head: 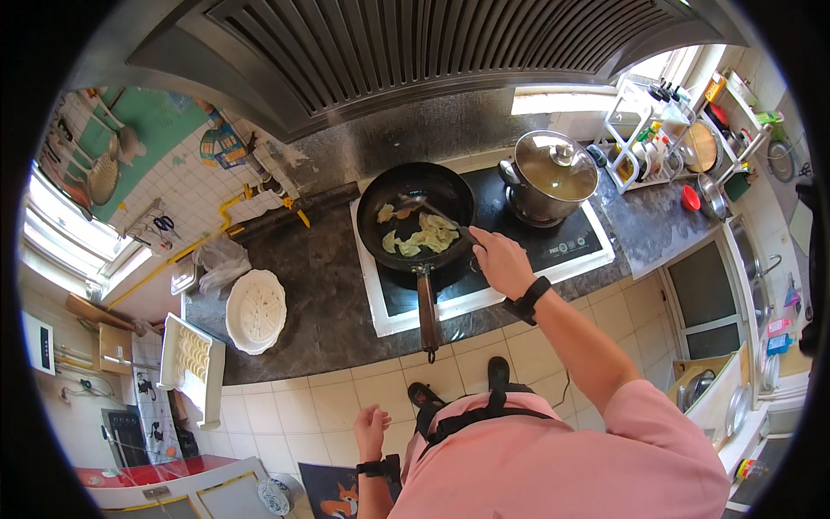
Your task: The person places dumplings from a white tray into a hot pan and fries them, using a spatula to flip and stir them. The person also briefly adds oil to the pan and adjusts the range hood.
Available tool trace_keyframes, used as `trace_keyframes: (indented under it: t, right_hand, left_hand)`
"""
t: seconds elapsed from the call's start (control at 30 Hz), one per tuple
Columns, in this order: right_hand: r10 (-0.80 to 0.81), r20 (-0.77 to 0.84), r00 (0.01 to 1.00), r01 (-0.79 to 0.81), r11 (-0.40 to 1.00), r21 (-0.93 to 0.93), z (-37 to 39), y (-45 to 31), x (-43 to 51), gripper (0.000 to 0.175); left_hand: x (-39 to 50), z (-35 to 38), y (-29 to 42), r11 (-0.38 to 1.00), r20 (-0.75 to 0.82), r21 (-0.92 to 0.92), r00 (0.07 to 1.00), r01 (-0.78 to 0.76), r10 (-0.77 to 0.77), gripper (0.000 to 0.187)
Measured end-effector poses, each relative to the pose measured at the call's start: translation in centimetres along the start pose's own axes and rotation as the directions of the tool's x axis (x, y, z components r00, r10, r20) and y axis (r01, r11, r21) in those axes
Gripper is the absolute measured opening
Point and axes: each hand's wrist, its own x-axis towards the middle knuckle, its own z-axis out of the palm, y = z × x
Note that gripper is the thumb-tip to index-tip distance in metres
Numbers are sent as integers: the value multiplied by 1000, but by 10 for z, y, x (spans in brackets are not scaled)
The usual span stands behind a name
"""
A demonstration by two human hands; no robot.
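Observation:
My right hand (504, 261) grips the handle of a metal spatula (441, 214), whose blade rests inside a dark wok (415, 170) on the left of the cooktop. Pale green and yellowish pieces of food (428, 235) lie in the wok, mostly towards its near side. The wok's long wooden handle (426, 311) points towards me, and neither hand touches it. Low over the floor, beside my body, hangs my left hand (371, 425) with curled fingers; I see nothing in it. A lidded steel pot (551, 181) stands on the right burner, holding yellowish liquid.
On the counter's left are a white perforated basket (256, 311) and a crumpled plastic bag (224, 266). A white rack of bottles (639, 149), a red bowl (690, 197) and a steel basin (712, 196) stand at the right. The range hood (441, 45) hangs above.

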Motion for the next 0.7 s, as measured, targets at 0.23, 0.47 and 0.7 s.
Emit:
trace_keyframes:
  t: [0.23,0.47,0.7]
  right_hand:
    - [-18,-92,996,24,998,60,28,8,21,37]
    - [-73,-35,997,75,996,52,10,15,-1,38]
    - [113,-114,987,-95,984,149,34,36,29,37]
  left_hand:
    - [-4,4,-6,999,-15,14,999,36,-35,29]
    - [-5,12,-6,999,2,29,1000,23,-23,30]
    - [0,16,-3,998,62,45,998,-36,34,31]
